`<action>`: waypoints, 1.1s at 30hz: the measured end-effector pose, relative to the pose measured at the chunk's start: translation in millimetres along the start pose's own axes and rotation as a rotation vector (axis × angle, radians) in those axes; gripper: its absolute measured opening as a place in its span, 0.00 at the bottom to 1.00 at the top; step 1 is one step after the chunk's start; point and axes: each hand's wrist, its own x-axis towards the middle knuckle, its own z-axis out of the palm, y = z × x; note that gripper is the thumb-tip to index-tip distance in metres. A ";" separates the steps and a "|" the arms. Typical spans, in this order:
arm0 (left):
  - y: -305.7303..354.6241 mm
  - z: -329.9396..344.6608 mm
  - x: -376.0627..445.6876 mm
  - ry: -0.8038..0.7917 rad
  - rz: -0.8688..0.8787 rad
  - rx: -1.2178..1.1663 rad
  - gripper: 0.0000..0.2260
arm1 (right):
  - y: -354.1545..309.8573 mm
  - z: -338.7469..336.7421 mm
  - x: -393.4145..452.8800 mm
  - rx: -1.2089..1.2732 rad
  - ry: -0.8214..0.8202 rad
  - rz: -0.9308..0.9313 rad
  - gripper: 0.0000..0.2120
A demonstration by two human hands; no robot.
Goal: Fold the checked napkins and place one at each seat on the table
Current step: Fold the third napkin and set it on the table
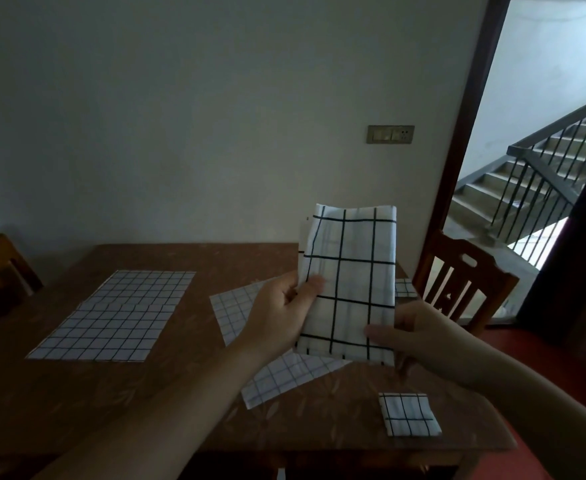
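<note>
Above the desk (166,258), both hands held a half-folded napkin (348,285) upright: left hand (284,317) pinched its left edge, right hand (419,337) gripped the bottom corner. Mid-fold, I'd say; next needs another fold, then down at a seat w/ care.

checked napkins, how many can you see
5: held napkin in both hands; flat napkin table left; spread napkin beneath the hands; folded napkin near right corner; partly hidden napkin by the chair.
</note>
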 end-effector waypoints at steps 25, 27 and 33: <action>-3.0 -8.7 2.8 -0.217 -0.444 -0.636 0.07 | 7.1 -10.2 5.9 0.571 0.089 0.033 0.15; -3.0 -9.3 4.3 -0.195 -0.429 -0.713 0.09 | 6.6 -10.9 7.3 0.501 0.091 -0.026 0.06; 2.1 -22.6 1.3 -0.510 -0.609 -0.491 0.29 | -0.3 -18.0 3.5 0.254 0.178 -0.159 0.26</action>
